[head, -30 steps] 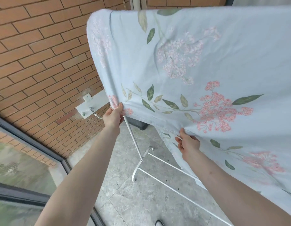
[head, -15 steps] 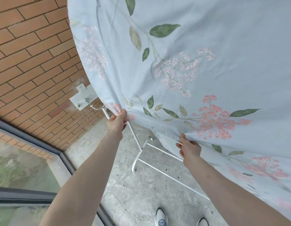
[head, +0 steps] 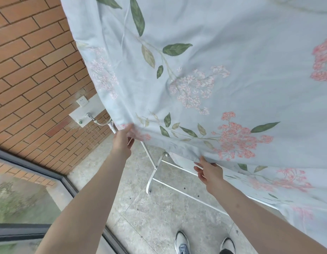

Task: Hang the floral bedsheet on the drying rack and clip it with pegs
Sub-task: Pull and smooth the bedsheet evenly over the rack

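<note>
The pale blue floral bedsheet [head: 204,74] hangs over the drying rack and fills the upper right of the view. Below its hem only the rack's white leg [head: 149,158] and foot bars [head: 179,189] show. My left hand [head: 122,142] pinches the sheet's lower left corner, thumb on the front of the cloth. My right hand [head: 209,171] is just under the hem further right, fingers straightened and spread, with only the thumb tip touching the edge. No pegs are in view.
A brick wall [head: 30,70] stands to the left with a white socket [head: 82,101] and a tap plate [head: 80,118] close to the sheet's corner. A dark window frame [head: 67,182] runs along the grey tiled floor [head: 155,217]. My shoes [head: 181,242] are at the bottom.
The view has tipped downward and the sheet now fills more of it. My right hand has loosened from gripping the hem to spread fingers. My left hand still holds the corner.
</note>
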